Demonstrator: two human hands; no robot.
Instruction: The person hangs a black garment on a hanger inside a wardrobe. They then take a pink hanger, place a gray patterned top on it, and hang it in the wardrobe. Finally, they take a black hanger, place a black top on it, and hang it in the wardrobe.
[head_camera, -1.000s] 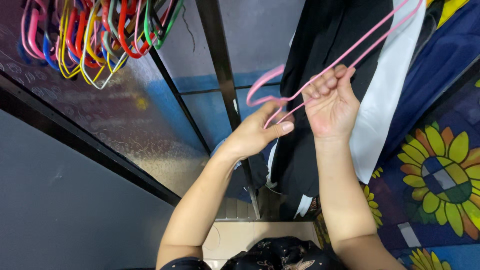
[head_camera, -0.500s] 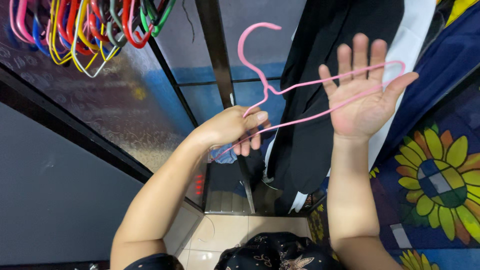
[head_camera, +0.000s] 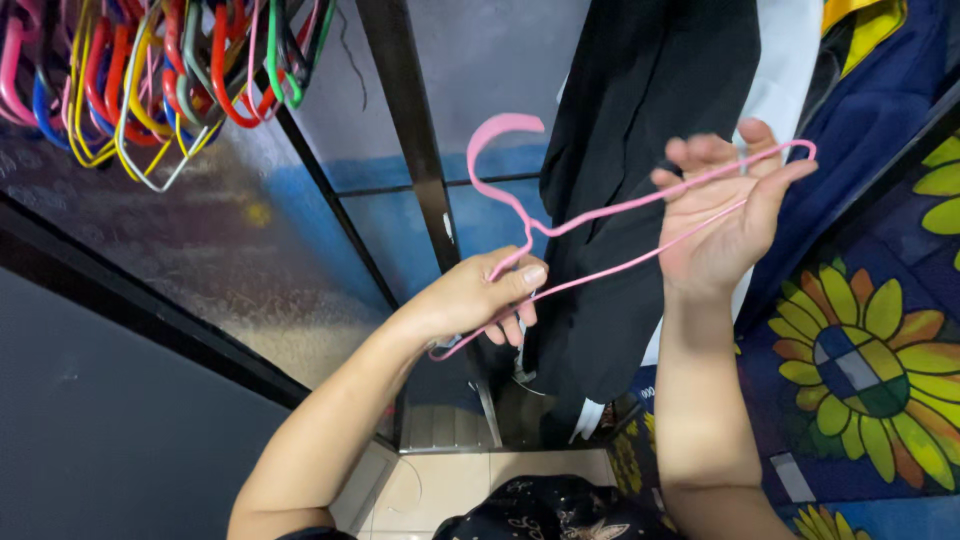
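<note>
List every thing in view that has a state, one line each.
pink hanger: off the rail, held level between both hands
left hand: pinching the hanger at its neck
right hand: fingers curled round the hanger's far end
coloured hangers: bunched, hanging
black garment: hanging

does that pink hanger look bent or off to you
Yes. The pink hanger held between the left hand and right hand looks squashed: its two long wires run nearly parallel, close together, instead of spreading into a triangle.
</note>
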